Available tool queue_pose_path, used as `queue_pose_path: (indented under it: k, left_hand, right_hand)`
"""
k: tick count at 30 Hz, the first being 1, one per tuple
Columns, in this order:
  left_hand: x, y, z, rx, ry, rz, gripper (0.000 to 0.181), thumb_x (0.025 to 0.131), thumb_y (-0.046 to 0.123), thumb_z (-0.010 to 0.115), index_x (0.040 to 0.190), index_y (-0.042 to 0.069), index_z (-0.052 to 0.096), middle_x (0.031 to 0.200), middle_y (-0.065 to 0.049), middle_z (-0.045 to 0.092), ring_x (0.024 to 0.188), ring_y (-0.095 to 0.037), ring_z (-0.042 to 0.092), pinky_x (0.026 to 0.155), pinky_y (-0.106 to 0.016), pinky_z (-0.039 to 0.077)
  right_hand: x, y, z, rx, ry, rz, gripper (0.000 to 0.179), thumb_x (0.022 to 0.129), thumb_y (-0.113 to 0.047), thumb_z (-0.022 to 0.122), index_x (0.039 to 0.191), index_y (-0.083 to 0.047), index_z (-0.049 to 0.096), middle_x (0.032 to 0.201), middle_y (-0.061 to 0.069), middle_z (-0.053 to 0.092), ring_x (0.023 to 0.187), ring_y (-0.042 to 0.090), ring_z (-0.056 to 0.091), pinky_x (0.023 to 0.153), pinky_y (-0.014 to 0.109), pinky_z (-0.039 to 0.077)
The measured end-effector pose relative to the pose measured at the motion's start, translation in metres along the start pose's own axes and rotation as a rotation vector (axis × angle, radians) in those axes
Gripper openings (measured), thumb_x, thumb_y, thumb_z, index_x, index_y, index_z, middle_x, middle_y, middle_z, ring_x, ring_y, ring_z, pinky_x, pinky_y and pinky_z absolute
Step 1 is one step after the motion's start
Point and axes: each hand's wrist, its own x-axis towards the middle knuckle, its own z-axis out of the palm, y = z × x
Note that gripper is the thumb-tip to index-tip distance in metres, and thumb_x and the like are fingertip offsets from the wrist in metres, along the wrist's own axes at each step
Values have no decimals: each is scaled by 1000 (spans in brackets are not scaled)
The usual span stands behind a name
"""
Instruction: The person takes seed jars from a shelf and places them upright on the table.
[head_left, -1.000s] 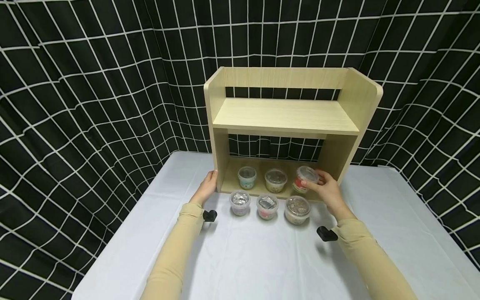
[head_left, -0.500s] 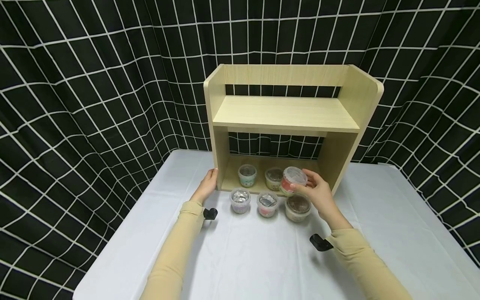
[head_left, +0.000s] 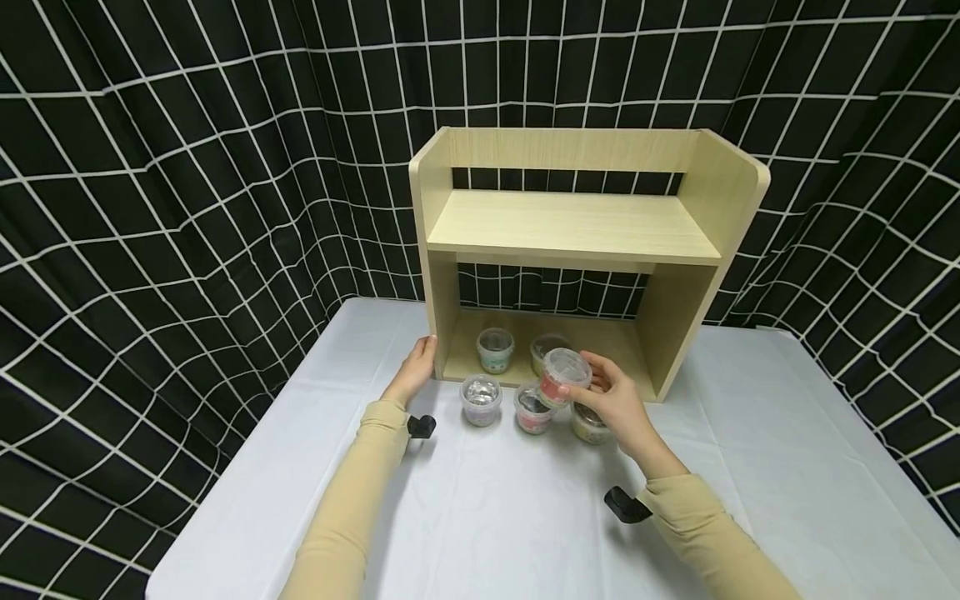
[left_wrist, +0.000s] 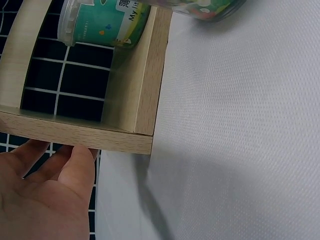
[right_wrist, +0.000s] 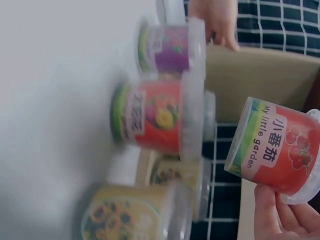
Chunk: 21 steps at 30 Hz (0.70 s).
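My right hand (head_left: 621, 410) pinches a small plastic tub with a clear lid (head_left: 564, 377), held above the front row. Its red label (right_wrist: 281, 145) shows tomatoes in the right wrist view. Below it stand a pink-labelled tub (head_left: 531, 421) and a yellow-labelled tub (head_left: 588, 429), both partly hidden. To their left is a purple-labelled tub (head_left: 481, 408). My left hand (head_left: 411, 372) rests against the outer left side of a wooden shelf unit (head_left: 573, 225); in the left wrist view its fingertips (left_wrist: 80, 152) meet the panel's edge.
On the unit's bottom board sit a teal-labelled tub (head_left: 495, 357) and another yellow-labelled tub (head_left: 542, 350), partly covered by the held one. A white cloth (head_left: 480, 517) covers the table. Black curtain with white grid lines (head_left: 187, 208) surrounds it.
My right hand has carried the red-labelled tub from the right of the bottom board leftward and forward, out over the front row. The left hand has stayed at the shelf's side.
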Motion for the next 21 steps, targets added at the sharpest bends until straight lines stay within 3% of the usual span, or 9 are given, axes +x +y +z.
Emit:
queue_pose_path:
  k: [9, 21]
  left_hand:
    - [-2, 1, 1, -6, 11, -5, 64, 98, 53, 23, 141, 6, 32, 143, -19, 33, 132, -36, 27, 107, -48, 22]
    - [-2, 1, 3, -20, 22, -15, 65, 98, 53, 22, 142, 6, 32, 144, -19, 32, 132, -36, 26, 107, -48, 21]
  right_hand:
    - [-11, 1, 24, 24, -35, 42, 71, 77, -15, 78, 135, -3, 41, 124, 19, 50, 111, 28, 51, 87, 21, 45]
    - [-20, 5, 52, 51, -69, 16, 68, 73, -8, 80, 131, 0, 45, 115, 20, 55, 102, 29, 57, 79, 25, 50]
